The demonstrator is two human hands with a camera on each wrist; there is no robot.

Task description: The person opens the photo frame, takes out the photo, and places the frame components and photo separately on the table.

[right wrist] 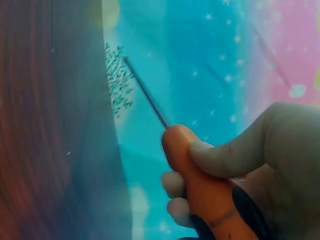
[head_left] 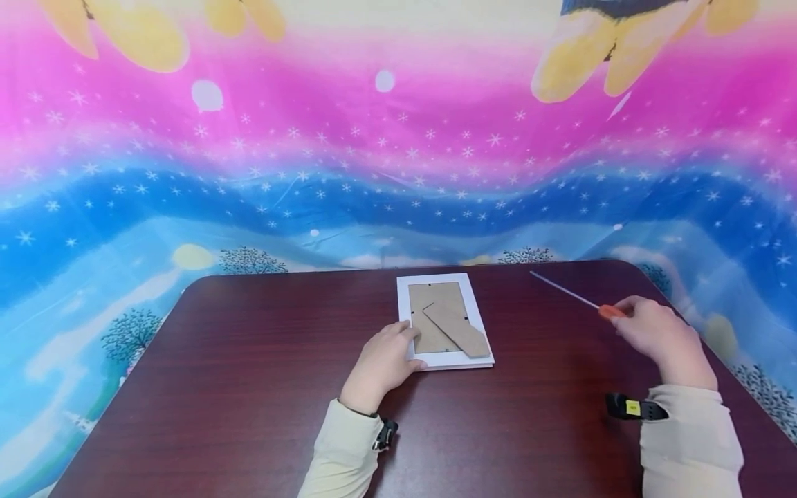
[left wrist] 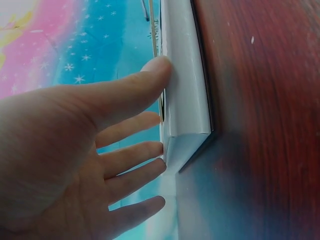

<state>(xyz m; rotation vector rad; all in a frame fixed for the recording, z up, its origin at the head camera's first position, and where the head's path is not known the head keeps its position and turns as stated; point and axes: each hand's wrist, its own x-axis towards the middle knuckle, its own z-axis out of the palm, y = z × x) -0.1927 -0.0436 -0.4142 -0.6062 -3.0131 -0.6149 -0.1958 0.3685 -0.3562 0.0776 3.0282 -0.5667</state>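
A white picture frame [head_left: 445,360] lies face down on the table, its brown backing board [head_left: 438,297] and fold-out stand [head_left: 463,335] facing up. Small dark tabs show at the board's edges. My left hand [head_left: 385,356] rests at the frame's lower left corner, thumb on the near border. In the left wrist view, the thumb [left wrist: 145,82] touches the white frame edge [left wrist: 185,80] and the other fingers reach past it, spread apart. To the right, my right hand [head_left: 663,335] holds a screwdriver by its orange and black handle [right wrist: 200,185]; its thin shaft [head_left: 563,288] points away to the left, above the table.
The dark reddish wooden table [head_left: 218,387] has rounded far corners. Behind it hangs a colourful printed cloth [head_left: 373,187] with snowflakes and trees. Black straps sit on both wrists, over or beside the light sleeves [head_left: 691,436].
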